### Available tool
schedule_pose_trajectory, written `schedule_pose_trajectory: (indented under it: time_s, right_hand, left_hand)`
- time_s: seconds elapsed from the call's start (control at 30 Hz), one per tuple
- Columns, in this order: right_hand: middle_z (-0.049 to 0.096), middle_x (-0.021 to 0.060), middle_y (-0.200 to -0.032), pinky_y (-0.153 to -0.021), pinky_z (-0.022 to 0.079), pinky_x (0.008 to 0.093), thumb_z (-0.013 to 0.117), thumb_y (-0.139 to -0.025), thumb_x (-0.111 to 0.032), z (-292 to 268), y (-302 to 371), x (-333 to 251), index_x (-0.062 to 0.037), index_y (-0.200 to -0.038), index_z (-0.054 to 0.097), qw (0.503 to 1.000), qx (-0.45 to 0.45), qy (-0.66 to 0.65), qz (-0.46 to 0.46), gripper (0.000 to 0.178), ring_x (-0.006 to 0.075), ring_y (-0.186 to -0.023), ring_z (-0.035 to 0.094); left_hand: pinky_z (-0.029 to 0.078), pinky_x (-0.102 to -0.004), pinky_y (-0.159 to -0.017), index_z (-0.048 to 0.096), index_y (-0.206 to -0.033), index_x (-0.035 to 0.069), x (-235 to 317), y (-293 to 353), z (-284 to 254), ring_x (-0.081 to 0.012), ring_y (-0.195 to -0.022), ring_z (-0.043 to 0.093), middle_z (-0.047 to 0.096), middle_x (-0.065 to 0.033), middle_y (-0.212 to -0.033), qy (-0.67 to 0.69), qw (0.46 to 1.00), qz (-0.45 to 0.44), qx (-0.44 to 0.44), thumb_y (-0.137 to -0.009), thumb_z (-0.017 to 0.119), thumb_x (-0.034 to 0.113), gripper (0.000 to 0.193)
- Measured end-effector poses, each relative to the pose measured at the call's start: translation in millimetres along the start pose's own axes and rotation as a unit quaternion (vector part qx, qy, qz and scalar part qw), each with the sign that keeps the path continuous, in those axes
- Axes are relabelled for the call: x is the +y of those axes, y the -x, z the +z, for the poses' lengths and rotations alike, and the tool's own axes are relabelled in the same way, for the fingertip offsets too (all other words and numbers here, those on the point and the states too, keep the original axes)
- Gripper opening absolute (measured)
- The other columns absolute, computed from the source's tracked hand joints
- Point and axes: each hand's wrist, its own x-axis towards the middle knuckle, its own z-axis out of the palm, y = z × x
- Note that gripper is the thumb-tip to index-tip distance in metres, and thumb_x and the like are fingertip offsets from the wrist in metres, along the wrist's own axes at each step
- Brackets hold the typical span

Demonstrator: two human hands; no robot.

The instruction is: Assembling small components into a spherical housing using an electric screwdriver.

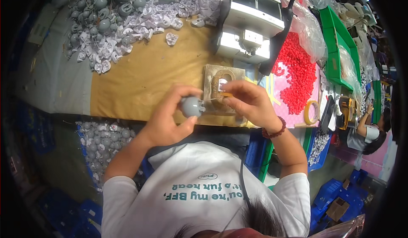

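Centre frame, the left hand (172, 114) grips a glossy grey round plastic shell (191, 107); the right hand (250, 101), fingers narrowed, pinches a slim orange piece (228, 94) by thin pale wires (211, 99). Best hold the shell steady, keeping the wires slack, never tugged

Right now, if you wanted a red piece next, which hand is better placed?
Probably the right hand: it is nearer the red pieces, though it seems to pinch a small orange thing. The left hand is farther away, holding the gray ball.
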Motion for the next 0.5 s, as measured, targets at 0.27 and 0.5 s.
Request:
schedule_pose_trajectory:
  time_s: [0.27,0.5]
  right_hand:
    - [0.065,0.0091,-0.091,-0.064,0.053,0.0318,0.069,-0.077,0.003,-21,-2,21,-0.0045,-0.105,0.071,0.892,0.028,0.409,-0.191,0.029,0.0243,-0.078,0.065]
    - [0.059,0.0065,-0.093,-0.062,0.052,0.0330,0.065,-0.073,-0.012,-19,-15,27,-0.0038,-0.108,0.066,0.773,-0.007,0.582,-0.254,0.036,0.0223,-0.082,0.060]
  left_hand:
    - [0.049,-0.0328,-0.075,0.057,-0.108,0.005,-52,-13,38,-0.0203,-0.090,0.058,0.053,-0.0075,-0.104,-0.110,0.988,-0.098,0.050,-0.082,0.076,0.016,0.034]
    - [0.051,-0.0403,-0.076,0.060,-0.104,0.006,-46,-18,44,-0.0303,-0.092,0.061,0.052,-0.0113,-0.110,-0.284,0.957,0.024,0.051,-0.076,0.080,0.016,0.036]
